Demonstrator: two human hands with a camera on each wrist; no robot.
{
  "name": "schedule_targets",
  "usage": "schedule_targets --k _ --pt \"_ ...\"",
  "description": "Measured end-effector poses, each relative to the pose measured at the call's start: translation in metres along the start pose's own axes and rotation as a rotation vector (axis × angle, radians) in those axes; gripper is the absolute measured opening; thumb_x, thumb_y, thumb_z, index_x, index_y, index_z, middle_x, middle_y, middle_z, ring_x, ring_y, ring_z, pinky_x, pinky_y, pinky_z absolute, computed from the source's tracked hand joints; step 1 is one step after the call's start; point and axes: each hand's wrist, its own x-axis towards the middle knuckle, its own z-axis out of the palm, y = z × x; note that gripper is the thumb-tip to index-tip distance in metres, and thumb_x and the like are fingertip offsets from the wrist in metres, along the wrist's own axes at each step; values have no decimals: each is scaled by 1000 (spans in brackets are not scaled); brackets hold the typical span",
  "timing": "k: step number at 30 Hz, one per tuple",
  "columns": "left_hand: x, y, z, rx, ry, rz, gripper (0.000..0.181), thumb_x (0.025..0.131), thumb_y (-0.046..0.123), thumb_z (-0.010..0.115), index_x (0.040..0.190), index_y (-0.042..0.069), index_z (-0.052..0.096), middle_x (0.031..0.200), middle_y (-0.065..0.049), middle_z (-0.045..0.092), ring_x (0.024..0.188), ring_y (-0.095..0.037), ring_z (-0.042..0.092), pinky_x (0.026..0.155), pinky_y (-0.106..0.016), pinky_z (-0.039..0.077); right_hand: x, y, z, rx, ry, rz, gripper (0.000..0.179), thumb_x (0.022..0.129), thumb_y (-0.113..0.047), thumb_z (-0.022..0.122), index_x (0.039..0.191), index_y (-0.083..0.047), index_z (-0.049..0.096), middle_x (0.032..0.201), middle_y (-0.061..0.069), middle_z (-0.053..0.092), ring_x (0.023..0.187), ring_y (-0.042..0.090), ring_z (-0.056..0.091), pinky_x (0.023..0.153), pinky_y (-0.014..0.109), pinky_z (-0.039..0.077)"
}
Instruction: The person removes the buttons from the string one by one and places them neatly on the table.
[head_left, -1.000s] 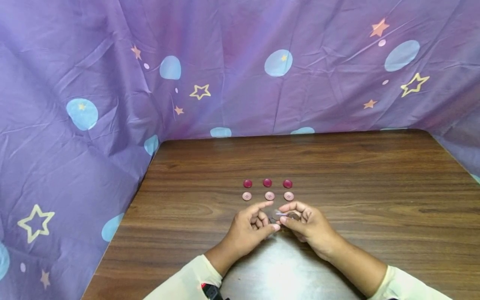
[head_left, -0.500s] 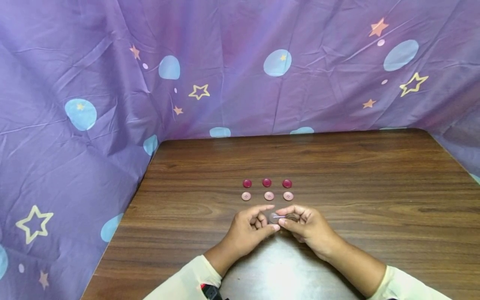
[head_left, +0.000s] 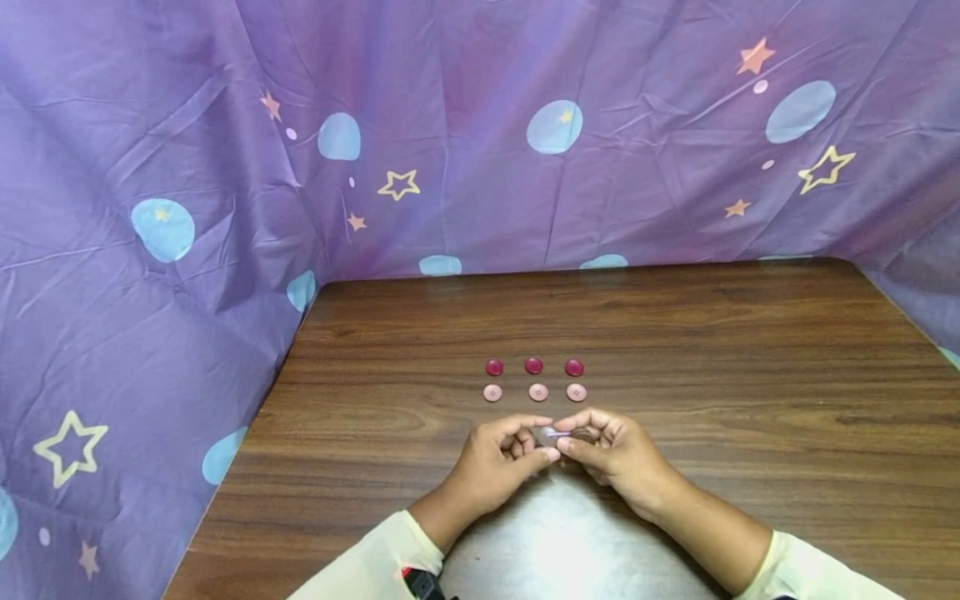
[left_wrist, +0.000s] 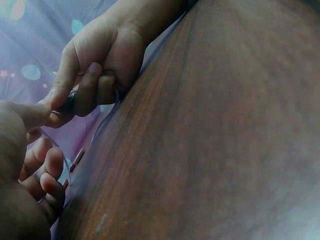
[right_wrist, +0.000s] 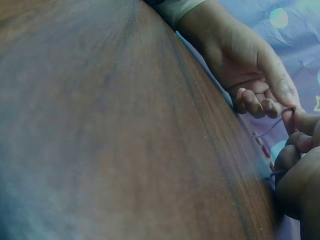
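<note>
My left hand [head_left: 491, 467] and right hand [head_left: 626, 462] meet fingertip to fingertip above the table. Between the left thumb and forefinger is a small greyish disc, apparently a button [head_left: 542, 435], pinched by its edges. Against it lies the end of a thin lilac cord [head_left: 557, 433], pinched in the right thumb and forefinger. A dark brown round piece [head_left: 583, 434] sits behind those fingertips, partly covered by the right hand. In the left wrist view a length of the cord [left_wrist: 105, 120] hangs down from the right hand. The left hand's other fingers are curled.
Beyond the hands lie two rows of buttons: dark red ones [head_left: 533, 366] at the back and pink ones [head_left: 537, 392] in front. They rest on a brown wood-grain table [head_left: 712, 358]. A purple patterned cloth [head_left: 480, 167] hangs behind and at the sides.
The left forefinger has come down onto the disc's upper edge. The cord's end has moved against the disc. The right hand has barely shifted, and the rows of buttons are unmoved.
</note>
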Motion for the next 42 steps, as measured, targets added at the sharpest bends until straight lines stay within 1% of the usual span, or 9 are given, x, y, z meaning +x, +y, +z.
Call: schedule_targets --k 3,6,9,14,19,24,32,37,42 --pt "0 0 0 -1 7 -1 34 92 2 84 124 -3 76 79 -22 65 65 4 52 58 -14 46 0 0 0 5 2 11 15 99 -4 75 113 0 70 81 -4 76 50 -1 42 47 15 34" --pt "0 -2 1 -4 15 0 33 92 2 84 124 -4 76 79 -23 65 65 3 52 59 -14 46 0 -1 0 4 17 20 10 99 -4 75 108 -5 71 74 -7 68 52 0 42 48 16 35" --pt "1 -3 1 -6 18 10 33 92 2 83 124 -5 75 78 -22 65 66 3 52 59 -14 46 0 0 0 11 37 20 7 100 -4 74 103 -10 71 72 -9 63 53 2 43 50 17 36" --pt "1 -4 1 -12 19 22 32 92 0 83 123 -5 75 78 -22 64 65 3 51 58 -14 45 1 0 0 41 41 6 11 100 -3 72 103 -14 71 78 -9 68 55 2 45 51 18 38" --pt "1 -4 1 -15 24 26 32 92 1 84 123 -4 76 78 -21 64 64 3 51 57 -14 44 0 -1 0 47 56 15 11 100 -3 72 107 -11 70 81 -10 68 55 2 45 51 18 38" --pt "0 -3 1 -22 28 32 32 91 -1 83 122 -5 76 78 -22 63 65 4 51 57 -14 45 0 -1 1 29 76 34 14 98 -3 76 110 -9 72 75 -9 64 54 2 46 51 18 39" --pt "0 -2 1 -13 35 14 33 91 -1 83 122 -5 76 78 -22 63 65 4 51 58 -14 44 0 -1 1 -6 120 51 10 96 -4 79 102 -12 78 73 -10 65 55 3 47 49 19 40" --pt "0 -3 1 -9 41 22 32 91 -1 83 122 -6 76 78 -21 63 65 4 50 58 -14 44 -1 -3 2 -38 148 55 5 97 -6 78 99 -10 79 67 -10 60 54 3 47 49 19 39" --pt "0 -3 1 -5 44 25 32 91 -1 83 122 -6 76 78 -20 63 65 4 50 58 -14 44 -1 -4 3 -39 165 64 6 99 -6 77 97 -12 79 68 -10 60 55 4 47 49 19 39"
